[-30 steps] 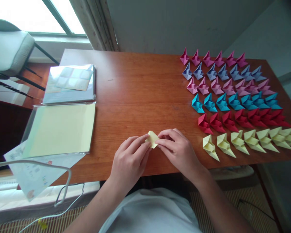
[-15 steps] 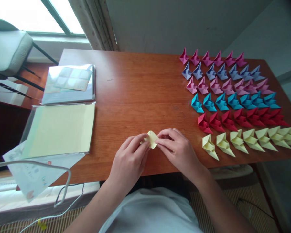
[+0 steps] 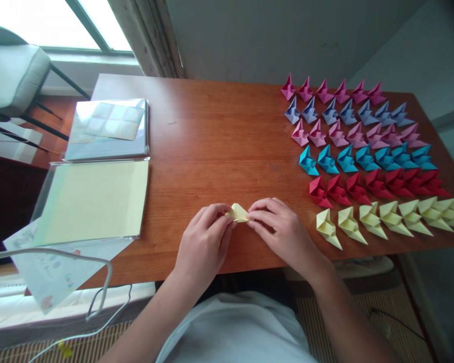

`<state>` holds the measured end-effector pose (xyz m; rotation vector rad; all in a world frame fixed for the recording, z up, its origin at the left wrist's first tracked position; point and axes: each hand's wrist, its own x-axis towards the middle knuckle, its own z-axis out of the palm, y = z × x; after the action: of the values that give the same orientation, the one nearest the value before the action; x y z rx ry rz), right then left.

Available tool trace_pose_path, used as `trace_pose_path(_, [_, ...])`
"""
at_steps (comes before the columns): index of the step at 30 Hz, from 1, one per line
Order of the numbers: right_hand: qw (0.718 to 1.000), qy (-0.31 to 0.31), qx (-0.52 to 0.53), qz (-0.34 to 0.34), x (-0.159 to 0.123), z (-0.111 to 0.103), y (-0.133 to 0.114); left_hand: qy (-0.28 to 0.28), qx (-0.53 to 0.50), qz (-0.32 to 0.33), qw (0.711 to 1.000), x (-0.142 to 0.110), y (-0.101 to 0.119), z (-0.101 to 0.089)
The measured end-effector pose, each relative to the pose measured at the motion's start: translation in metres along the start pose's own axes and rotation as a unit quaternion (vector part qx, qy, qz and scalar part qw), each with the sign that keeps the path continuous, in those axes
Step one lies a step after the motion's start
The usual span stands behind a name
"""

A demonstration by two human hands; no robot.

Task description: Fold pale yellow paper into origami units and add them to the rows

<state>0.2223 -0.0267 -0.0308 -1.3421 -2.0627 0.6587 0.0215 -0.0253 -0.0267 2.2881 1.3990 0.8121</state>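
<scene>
Between my two hands, just above the front part of the wooden table [image 3: 212,131], is a small pale yellow folded paper [image 3: 238,213]. My left hand [image 3: 206,237] pinches its left end between thumb and fingers. The fingertips of my right hand [image 3: 278,229] close on its right end. Fingers cover both ends, and the middle shows as a pointed, folded shape. To the right of my right hand runs a row of pale yellow origami pieces [image 3: 327,228] with raised points.
Behind the yellow row stand rows of red [image 3: 318,191], turquoise [image 3: 308,160], pink [image 3: 299,132], lavender [image 3: 292,111] and magenta origami pieces [image 3: 288,87]. At left lie a stack of yellow paper [image 3: 98,201], a clear-covered pack [image 3: 109,151] and a printed sheet [image 3: 56,272]. A white cable [image 3: 108,282] hangs nearby.
The yellow paper has gone from a wider diamond shape to a flatter, narrower one between my fingers. My right hand has shifted slightly to the right.
</scene>
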Motion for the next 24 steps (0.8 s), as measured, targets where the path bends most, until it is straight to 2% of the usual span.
trace_pose_path(6, [1.000, 0.001, -0.008, 0.003, 0.001, -0.003, 0.002, 0.007, 0.026, -0.012, 1.000, 0.001, 0.002, 0.003])
trace_pose_path(18, [0.997, -0.018, -0.057, 0.043, 0.009, 0.001, -0.008, -0.020, 0.061, -0.026, 0.998, 0.005, 0.003, 0.001])
trace_pose_path(24, [0.995, 0.009, -0.077, 0.062, 0.011, 0.007, -0.009, -0.007, 0.050, -0.039, 0.998, 0.003, 0.000, 0.003])
